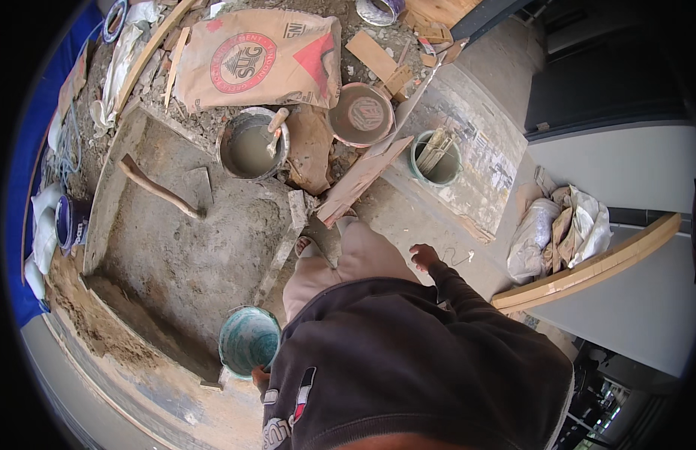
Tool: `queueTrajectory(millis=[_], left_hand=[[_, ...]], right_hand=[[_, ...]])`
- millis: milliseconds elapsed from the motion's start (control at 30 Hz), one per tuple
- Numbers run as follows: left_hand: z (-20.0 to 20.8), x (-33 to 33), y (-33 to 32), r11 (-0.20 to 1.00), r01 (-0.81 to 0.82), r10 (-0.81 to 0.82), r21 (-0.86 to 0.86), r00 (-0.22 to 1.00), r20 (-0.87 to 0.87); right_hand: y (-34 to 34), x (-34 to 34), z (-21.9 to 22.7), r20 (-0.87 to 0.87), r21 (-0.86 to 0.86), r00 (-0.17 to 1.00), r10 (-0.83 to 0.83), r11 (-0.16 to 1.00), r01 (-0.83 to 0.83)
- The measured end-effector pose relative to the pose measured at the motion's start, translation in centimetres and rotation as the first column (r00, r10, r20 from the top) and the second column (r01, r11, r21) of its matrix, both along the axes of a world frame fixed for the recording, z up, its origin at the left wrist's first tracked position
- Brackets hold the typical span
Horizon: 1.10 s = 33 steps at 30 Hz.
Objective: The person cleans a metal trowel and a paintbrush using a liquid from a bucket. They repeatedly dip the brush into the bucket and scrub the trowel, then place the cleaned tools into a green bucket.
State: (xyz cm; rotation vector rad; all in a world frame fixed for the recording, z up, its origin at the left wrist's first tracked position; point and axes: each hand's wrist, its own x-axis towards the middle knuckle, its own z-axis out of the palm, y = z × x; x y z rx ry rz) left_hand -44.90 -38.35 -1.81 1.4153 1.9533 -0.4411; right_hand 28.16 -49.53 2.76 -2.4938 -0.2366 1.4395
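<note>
My left hand is closed on the rim of a teal bucket, which looks empty inside apart from pale residue. The bucket is beside the near right corner of a shallow mixing trough coated with grey cement. In that trough lies a hoe with a curved wooden handle, its blade partly sunk in grey mix. My right hand hangs at my right side, fingers loosely bent and apart, holding nothing.
Beyond the trough stand a bucket of grey liquid with a wooden-handled tool, a brown bucket and a paper cement sack. A broken board lies ahead of my feet. A bucket of sticks and bundled bags are rightward.
</note>
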Motion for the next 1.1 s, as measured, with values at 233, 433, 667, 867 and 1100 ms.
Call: queueTrajectory(millis=[233,433,667,867,1100], left_hand=[[-0.6,0.6,5.0,0.895,0.088,-0.154,0.437,0.981,0.119],[3.2,5.1,14.1,0.708,0.350,-0.509,0.613,0.855,0.100],[5.7,9.3,17.0,0.880,-0.173,-0.036,0.441,0.904,0.426],[11.6,17.4,13.2,0.825,0.127,-0.260,0.551,0.951,0.170],[14.8,25.0,10.5,0.762,0.252,-0.335,0.596,0.942,0.029]], right_hand=[[-2.5,-3.8,0.6,0.049,0.054,0.992,0.114,0.992,-0.117],[-3.3,-0.9,-0.3,0.333,0.095,0.908,0.255,0.949,-0.301],[2.0,12.7,-1.0,0.556,0.001,0.788,0.264,0.948,-0.318],[5.9,24.9,-2.4,0.718,-0.071,0.659,0.224,0.965,-0.251],[8.2,33.8,-5.2,0.630,-0.156,0.686,0.365,0.924,-0.348]])
